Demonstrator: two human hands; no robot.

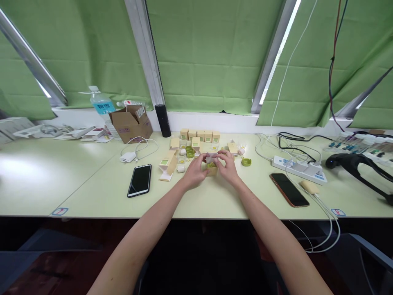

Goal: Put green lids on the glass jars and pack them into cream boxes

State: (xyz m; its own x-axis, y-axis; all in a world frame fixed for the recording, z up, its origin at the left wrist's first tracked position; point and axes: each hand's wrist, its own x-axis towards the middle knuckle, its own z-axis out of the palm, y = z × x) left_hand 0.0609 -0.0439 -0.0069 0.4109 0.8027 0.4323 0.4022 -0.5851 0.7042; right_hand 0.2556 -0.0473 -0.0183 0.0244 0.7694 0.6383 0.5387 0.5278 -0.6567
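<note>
Between my hands, just above or on the table, is a small yellowish cardboard box [211,171] with its top open and a pale flap raised. Something green shows inside it. Along the box's left side, my left hand [195,172] is closed on it. My right hand [227,167] grips its right side, fingertips at the raised flap. Green plastic pieces [190,153], white cylindrical pieces [181,168] and clear packets lie left of the box. Another green piece [246,162] sits to the right of my right hand. An opened carton [168,162] stands left of my left hand.
Several closed small boxes [200,135] line up at the back. A phone [139,180] lies left, another phone [289,189] right, near a power strip [299,169] with cables. A brown carton [132,124] and black cylinder [163,120] stand at the back left.
</note>
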